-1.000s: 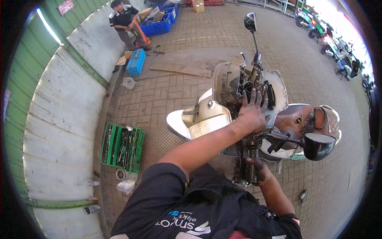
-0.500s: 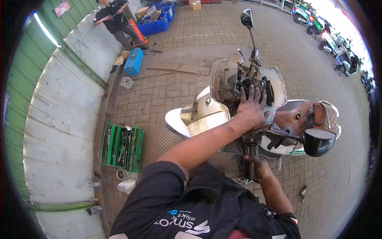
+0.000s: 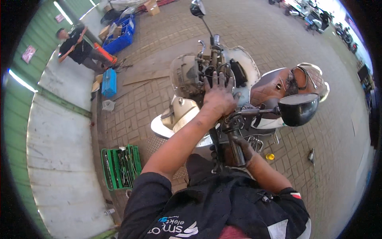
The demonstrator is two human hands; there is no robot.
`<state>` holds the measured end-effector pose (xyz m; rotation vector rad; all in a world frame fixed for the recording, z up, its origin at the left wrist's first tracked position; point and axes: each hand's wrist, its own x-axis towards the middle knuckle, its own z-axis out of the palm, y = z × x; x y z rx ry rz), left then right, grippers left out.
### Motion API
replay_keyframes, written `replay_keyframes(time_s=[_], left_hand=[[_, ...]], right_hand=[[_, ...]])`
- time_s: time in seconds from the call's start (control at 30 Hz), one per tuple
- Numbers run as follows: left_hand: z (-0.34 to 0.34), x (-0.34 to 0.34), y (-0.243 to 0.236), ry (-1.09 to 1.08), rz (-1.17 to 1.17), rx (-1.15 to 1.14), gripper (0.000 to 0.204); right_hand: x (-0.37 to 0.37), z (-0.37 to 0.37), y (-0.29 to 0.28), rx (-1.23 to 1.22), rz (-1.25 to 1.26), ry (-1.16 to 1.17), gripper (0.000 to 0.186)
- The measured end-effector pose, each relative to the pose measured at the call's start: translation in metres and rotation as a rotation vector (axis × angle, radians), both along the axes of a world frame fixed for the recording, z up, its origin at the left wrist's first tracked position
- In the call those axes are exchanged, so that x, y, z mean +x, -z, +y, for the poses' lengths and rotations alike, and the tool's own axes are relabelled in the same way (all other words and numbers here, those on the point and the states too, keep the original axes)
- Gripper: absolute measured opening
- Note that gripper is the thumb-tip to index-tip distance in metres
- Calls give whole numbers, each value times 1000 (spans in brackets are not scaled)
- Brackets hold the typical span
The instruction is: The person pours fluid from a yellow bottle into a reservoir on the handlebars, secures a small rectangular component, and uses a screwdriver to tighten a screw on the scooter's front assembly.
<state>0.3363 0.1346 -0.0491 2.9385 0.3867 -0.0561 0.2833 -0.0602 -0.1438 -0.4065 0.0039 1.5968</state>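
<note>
My left hand (image 3: pixel 218 95) rests with spread fingers on the dirty, opened front assembly (image 3: pixel 187 75) of a white scooter (image 3: pixel 161 123), among dark cables and fittings. Below it, my right hand (image 3: pixel 242 151) is closed at the near handlebar grip (image 3: pixel 237 154), its fingers partly hidden by the grip and a dark bar beside it. A black round mirror (image 3: pixel 296 113) sticks out to the right on a stalk, and another mirror (image 3: pixel 197 8) rises from the far end of the handlebar. The brown quilted seat (image 3: pixel 266 85) has loose dark items on it.
A person (image 3: pixel 75 49) stands by the green-and-white wall (image 3: pixel 55 135), near blue crates (image 3: pixel 119 38) and a blue toolbox (image 3: pixel 108 83). An open green toolbox (image 3: pixel 119 169) lies at left. A board (image 3: pixel 145 79), a yellow object (image 3: pixel 270 156) and parked scooters (image 3: pixel 306 16) are around.
The view has shifted, and the handlebar assembly with both hands sits further left and higher in it. A yellow object now shows beside the scooter. The other person has changed posture.
</note>
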Motion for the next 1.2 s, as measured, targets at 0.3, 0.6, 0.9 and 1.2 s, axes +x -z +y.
replay_keyframes(time_s=[0.3, 0.6, 0.9, 1.2], left_hand=[[-9, 1, -5, 1, 0, 7, 74], [1, 1, -1, 8, 9, -13, 73], [-3, -6, -11, 17, -10, -33, 72], [-2, -5, -6, 33, -35, -45, 71]], right_hand=[[11, -8, -48, -408, -325, -37, 48], [-5, 0, -2, -223, -10, 66, 66], [7, -7, 3, -450, -304, 94, 45], [-3, 2, -28, -121, 26, 79, 62]])
